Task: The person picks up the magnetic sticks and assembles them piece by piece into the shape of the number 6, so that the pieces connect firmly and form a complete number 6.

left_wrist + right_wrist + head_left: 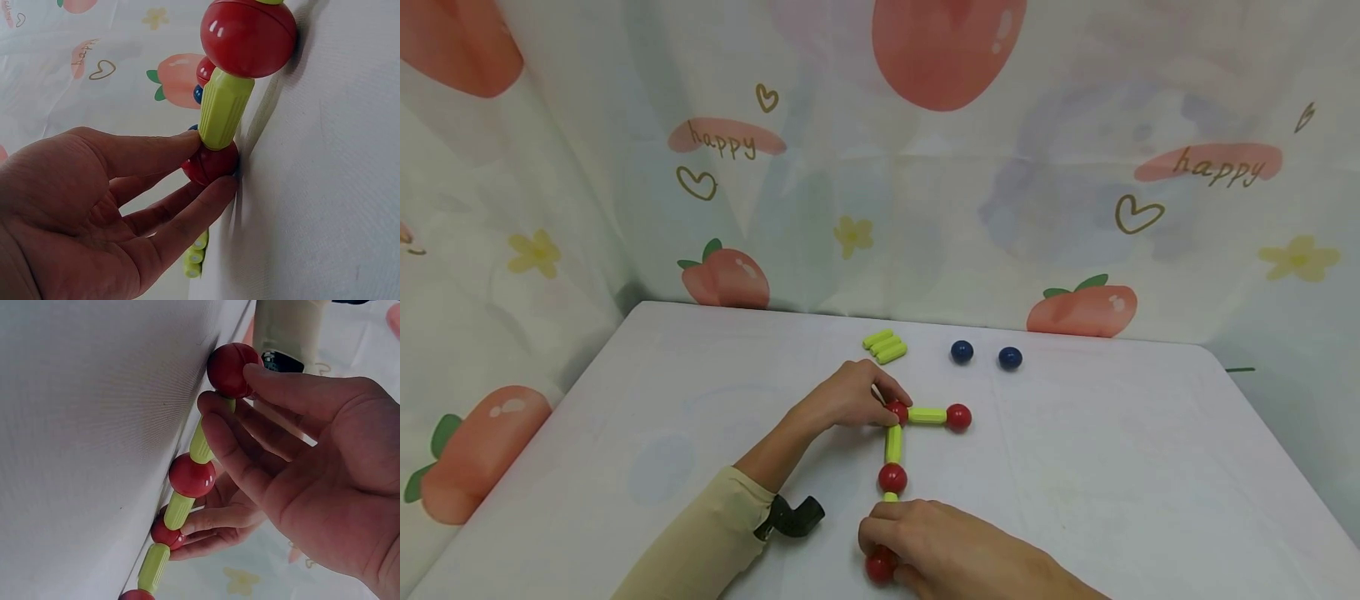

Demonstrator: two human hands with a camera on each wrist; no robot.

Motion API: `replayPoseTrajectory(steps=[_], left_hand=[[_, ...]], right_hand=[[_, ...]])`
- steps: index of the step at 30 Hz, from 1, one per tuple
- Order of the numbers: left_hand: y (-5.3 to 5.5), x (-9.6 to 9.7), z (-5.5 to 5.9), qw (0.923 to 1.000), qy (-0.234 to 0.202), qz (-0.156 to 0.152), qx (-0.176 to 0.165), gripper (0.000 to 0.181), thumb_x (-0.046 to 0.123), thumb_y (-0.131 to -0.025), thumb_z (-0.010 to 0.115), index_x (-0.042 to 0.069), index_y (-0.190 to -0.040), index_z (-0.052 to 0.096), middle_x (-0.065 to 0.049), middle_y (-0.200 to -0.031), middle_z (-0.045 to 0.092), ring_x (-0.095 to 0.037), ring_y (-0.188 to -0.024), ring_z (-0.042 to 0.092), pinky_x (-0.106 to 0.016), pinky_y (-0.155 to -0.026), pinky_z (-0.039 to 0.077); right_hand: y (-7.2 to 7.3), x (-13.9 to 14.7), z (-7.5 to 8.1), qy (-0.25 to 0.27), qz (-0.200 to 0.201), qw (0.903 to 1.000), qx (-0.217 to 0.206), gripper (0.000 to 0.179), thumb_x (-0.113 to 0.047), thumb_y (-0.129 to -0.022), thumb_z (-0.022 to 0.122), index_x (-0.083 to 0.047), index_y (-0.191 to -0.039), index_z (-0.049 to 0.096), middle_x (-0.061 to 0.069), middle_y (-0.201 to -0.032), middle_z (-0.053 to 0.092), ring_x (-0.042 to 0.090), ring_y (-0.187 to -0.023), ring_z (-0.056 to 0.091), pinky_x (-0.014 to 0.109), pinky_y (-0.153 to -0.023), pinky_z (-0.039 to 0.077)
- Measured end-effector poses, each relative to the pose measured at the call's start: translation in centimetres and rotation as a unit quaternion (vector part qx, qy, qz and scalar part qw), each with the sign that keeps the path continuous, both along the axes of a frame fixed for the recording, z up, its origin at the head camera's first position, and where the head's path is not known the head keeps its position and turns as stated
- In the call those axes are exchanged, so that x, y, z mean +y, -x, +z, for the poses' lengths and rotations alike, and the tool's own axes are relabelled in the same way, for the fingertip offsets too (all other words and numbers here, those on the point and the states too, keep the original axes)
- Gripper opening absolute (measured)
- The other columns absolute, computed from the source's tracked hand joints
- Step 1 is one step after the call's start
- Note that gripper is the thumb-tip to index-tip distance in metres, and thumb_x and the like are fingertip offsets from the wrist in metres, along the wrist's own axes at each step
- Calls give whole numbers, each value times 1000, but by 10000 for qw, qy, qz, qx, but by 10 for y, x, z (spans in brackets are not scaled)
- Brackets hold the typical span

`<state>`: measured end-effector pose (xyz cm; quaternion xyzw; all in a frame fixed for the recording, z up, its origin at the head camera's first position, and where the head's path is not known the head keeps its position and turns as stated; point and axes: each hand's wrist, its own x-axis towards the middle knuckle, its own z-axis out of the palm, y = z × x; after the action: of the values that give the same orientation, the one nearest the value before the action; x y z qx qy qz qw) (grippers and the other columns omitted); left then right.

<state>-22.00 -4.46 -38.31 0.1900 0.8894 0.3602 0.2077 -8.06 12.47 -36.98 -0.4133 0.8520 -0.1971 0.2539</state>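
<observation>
Red balls and yellow-green rods join into an L on the white table. My left hand [853, 396] pinches the corner red ball [212, 164] between thumb and fingers. From that ball one rod [927, 416] runs right to an end red ball [958, 417], and another rod [892, 445] runs toward me to a middle red ball [892, 478]. At the near end, my right hand [955, 542] grips the last red ball [232, 370], thumb on the ball and fingertips against the adjoining rod [201, 442]. The fingers partly hide that rod.
Three loose yellow-green rods [886, 345] lie side by side near the table's back edge. Right of them sit two dark blue balls [962, 352], apart from each other. A black wrist device [797, 517] sticks out from the left sleeve [707, 533]. A printed curtain [925, 208] hangs behind the table.
</observation>
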Motion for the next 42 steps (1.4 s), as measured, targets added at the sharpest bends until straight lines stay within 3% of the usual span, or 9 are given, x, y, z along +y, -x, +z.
replayPoseTrajectory(steps=[11,16,19,22,27,30,35,42], left_hand=[[1,-1,-2,10000,-12,16,-94,20,13,-88,83,22,-107,84,4,-97,74,-14,-89,67,-27,-72,55],[2,-3,-2,9999,-17,-69,-95,20,13,-88,83,22,-107,84,3,-98,75,-14,-89,68,-28,-71,56],[3,-4,-2,9999,-22,-132,-59,21,13,-88,83,22,-106,84,4,-98,75,-13,-89,69,-27,-71,55],[3,-5,-2,9998,-20,-187,-39,21,13,-88,83,21,-107,83,4,-97,76,-13,-88,69,-28,-71,55],[4,-4,-2,9997,-5,-238,-60,22,13,-88,83,20,-110,83,3,-98,76,-14,-89,69,-28,-72,56],[3,-4,-1,9997,-3,-238,-69,23,13,-88,83,20,-110,83,3,-98,75,-14,-90,69,-28,-73,57],[3,-3,0,9997,-15,-259,-32,23,12,-89,82,20,-110,82,3,-98,74,-14,-90,69,-28,-73,57],[3,-3,0,9995,-27,-308,-9,22,12,-90,81,20,-110,82,3,-97,74,-14,-90,69,-28,-72,56]], right_hand=[[1,2,2,-62,10,10000,39,27,-15,-94,77,-30,-115,68,-23,-98,61,-5,-90,56,23,-87,56],[8,9,8,399,20,9992,-23,27,-12,-95,75,-27,-117,69,-21,-106,65,-6,-94,59,20,-88,55],[18,18,14,785,-376,9960,-213,26,-11,-96,74,-26,-117,69,-17,-112,67,-5,-96,60,21,-87,56],[31,30,18,1070,-1026,9889,-24,25,-10,-95,75,-24,-115,69,-12,-111,70,-2,-94,61,25,-83,58],[53,53,15,1219,-2163,9646,883,26,-5,-91,78,-17,-113,71,-1,-108,73,8,-92,65,33,-80,61],[63,64,12,1203,-2681,9486,1179,24,-4,-90,79,-14,-111,72,0,-106,74,14,-94,67,38,-81,62],[74,75,5,1080,-3126,9345,1316,25,-5,-90,78,-11,-114,74,4,-111,74,23,-99,70,40,-81,62],[81,81,-3,853,-3298,9334,1130,28,-5,-91,75,-11,-118,75,7,-116,74,26,-100,72,40,-82,62]])
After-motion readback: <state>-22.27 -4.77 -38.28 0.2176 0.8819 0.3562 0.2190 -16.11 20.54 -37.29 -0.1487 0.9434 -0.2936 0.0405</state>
